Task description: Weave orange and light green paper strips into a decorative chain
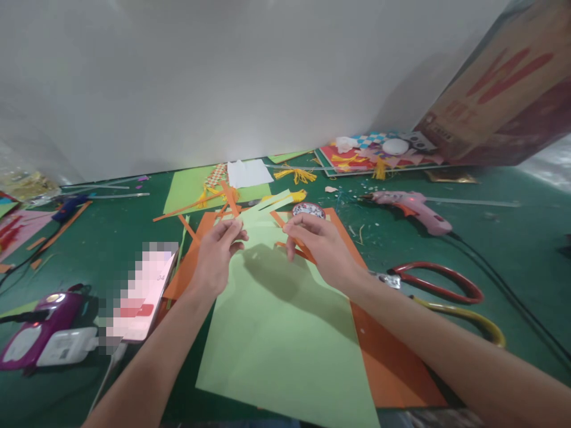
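Note:
My left hand (pixel 218 252) is closed, thumb against fingers, on pale green paper strips (pixel 264 209) that fan out beyond its fingertips. Opposite it, my right hand (pixel 319 244) pinches an orange paper strip (pixel 278 219). Both hands hover over the upper part of a light green paper sheet (pixel 285 351), casting a shadow on it. Under that sheet lies orange paper (pixel 388 362), showing along its sides. More loose orange strips (pixel 190 229) lie by my left hand. A round patterned tin (pixel 308 209) stands just beyond my right hand, partly hidden.
On the right lie a pink glue gun (pixel 413 208) with its cord and large scissors (pixel 439 282) with red and yellow handles. A phone (pixel 145 297) and purple power strip (pixel 49 324) sit left. Decorated boards (pixel 330 160) and a paper bag (pixel 504 95) stand behind, beside a white wall.

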Demonstrator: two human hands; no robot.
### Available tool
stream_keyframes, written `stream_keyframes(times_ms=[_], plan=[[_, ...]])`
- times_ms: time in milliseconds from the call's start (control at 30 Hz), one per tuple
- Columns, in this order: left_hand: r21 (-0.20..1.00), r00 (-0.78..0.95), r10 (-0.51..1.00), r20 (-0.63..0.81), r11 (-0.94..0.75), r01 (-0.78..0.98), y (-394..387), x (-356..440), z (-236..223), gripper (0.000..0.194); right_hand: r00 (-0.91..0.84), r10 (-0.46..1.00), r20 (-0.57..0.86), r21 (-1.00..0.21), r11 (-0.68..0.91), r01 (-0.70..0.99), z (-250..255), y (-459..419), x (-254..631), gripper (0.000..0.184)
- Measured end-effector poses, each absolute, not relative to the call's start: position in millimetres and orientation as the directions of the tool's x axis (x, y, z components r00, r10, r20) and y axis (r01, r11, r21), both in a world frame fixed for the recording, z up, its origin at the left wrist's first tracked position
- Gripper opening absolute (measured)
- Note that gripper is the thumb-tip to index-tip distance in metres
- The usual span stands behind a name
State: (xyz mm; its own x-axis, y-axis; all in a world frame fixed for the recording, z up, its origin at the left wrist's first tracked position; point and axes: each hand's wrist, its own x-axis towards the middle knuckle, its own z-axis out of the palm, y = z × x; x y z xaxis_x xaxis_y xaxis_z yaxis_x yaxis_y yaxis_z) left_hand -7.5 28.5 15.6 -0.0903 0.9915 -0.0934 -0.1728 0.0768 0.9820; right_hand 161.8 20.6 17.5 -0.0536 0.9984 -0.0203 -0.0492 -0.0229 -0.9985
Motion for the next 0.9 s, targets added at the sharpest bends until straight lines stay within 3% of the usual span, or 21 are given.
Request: stream_keyframes(times_ms=[233,467,700,900], plan=[[0.989,-0.060,0.993,-0.100,0.093,-0.118,28.2,-6.3,16.3,0.024,-0.063,0.998,-0.021,-0.999,-0.023,-0.023,16.8,20.6,162.0,0.019],[0.982,-0.004,0.999,0.049,-0.048,0.185,23.5,-2.4,13.9,0.018,-0.123,0.992,-0.035,-0.999,-0.032,0.022,15.1,19.9,161.5,0.022],[0.961,0.040,0.993,0.110,-0.117,0.249,21.7,-0.2,13.0,0.019,-0.123,0.992,-0.010,-0.999,-0.005,0.034,10.2,20.8,160.3,0.025],[0.966,0.094,0.993,0.068,-0.090,0.244,21.5,-1.2,12.4,0.020,-0.104,0.995,0.010,-1.000,0.009,-0.013,11.5,19.0,159.6,0.027]])
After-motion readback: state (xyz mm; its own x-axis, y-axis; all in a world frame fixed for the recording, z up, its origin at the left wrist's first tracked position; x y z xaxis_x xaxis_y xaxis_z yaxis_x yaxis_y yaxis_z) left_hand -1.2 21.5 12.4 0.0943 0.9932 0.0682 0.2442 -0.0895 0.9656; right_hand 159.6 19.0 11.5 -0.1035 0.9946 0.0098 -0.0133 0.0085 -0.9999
